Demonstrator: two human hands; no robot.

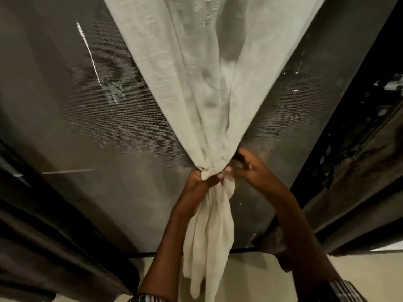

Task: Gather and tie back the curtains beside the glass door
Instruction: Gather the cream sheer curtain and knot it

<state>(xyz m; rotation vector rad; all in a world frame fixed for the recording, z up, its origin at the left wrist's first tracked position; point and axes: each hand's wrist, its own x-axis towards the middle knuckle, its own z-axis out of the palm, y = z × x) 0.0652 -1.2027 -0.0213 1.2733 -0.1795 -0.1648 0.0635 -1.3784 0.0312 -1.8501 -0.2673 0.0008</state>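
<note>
While the left hand (199, 182) is clenching the gathered curtain (209, 105) at its knot (212, 171), the right hand (250, 168) is pinching there, half-closed, and should be cinching evenly

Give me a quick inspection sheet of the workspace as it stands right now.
Surface: pale floor below the door; nothing lying on it in view.
Job's things: sheer cream curtain bunched into a knot, tail hanging below; dark curtains hang loose at both sides.
Clutter: nothing seen.
Grippers: left hand clenched on the knot; right hand at the knot's right side, fingertips pinching the fabric.
Cables: nothing seen.
Surroundings: mesh screen behind the curtain, dark outside; black door frame at right.
</note>
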